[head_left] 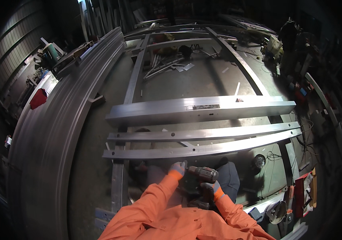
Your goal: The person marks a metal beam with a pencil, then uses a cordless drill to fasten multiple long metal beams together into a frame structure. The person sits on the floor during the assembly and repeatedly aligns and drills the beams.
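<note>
My right hand (pixel 211 187), in a grey work glove, is wrapped round the grip of a dark cordless drill (pixel 203 173). The drill's nose points left, toward my left hand (pixel 177 168). That hand is gloved too, its fingers drawn together just off the drill's front end; what they pinch, if anything, is too small to tell. Just beyond both hands lies a silvery metal bar (pixel 219 147) with drilled holes. A second holed bar (pixel 215 131) runs behind it, and farther back sits a thicker box-section beam (pixel 159 113) with cut-outs.
The bars rest across two long rails (pixel 136 76). A stack of long metal profiles (pixel 65 96) fills the left side, with a red cloth (pixel 39 99) on it. At lower right are a round metal container (pixel 277 212) and a red box (pixel 300 196). Cables trail on the right.
</note>
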Available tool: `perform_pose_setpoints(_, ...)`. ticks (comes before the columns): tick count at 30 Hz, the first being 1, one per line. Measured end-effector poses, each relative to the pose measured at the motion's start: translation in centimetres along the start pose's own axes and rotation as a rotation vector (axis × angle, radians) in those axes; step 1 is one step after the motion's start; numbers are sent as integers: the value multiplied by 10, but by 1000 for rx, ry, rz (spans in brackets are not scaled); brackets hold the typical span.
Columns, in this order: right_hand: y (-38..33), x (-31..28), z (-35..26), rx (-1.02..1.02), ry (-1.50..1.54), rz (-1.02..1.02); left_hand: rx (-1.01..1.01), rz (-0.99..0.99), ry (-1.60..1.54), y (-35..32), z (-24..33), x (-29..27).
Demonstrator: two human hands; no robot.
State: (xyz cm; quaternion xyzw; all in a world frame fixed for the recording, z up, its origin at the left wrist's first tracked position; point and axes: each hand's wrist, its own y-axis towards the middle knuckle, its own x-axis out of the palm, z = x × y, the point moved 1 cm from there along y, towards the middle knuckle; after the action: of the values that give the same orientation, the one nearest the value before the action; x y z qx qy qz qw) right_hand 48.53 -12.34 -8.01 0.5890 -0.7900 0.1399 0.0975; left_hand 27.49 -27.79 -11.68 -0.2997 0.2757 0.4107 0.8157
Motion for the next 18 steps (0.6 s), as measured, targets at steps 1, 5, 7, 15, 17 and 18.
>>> perform_pose_setpoints(1, 0, 2, 0, 13, 32, 0, -9, -56, 69, 1, 1, -6)
perform_pose_setpoints(5, 3, 9, -11, -63, 31, -15, -88, -167, 178, -8, 24, -30)
perform_pose_setpoints(7, 9, 12, -18, -152, -99, -44, -96, -170, 221, -11, 27, -40)
perform_pose_setpoints(15, 15, 11, 4, -131, -299, -118, -135, -373, 314, 3, 10, -64)
perform_pose_setpoints(17, 21, 20, -17, -113, -318, -155, -139, -384, 265, 0, 26, -77)
perform_pose_setpoints(18, 18, 20, -16, -138, -287, -123, -97, -353, 227, -4, 28, -76)
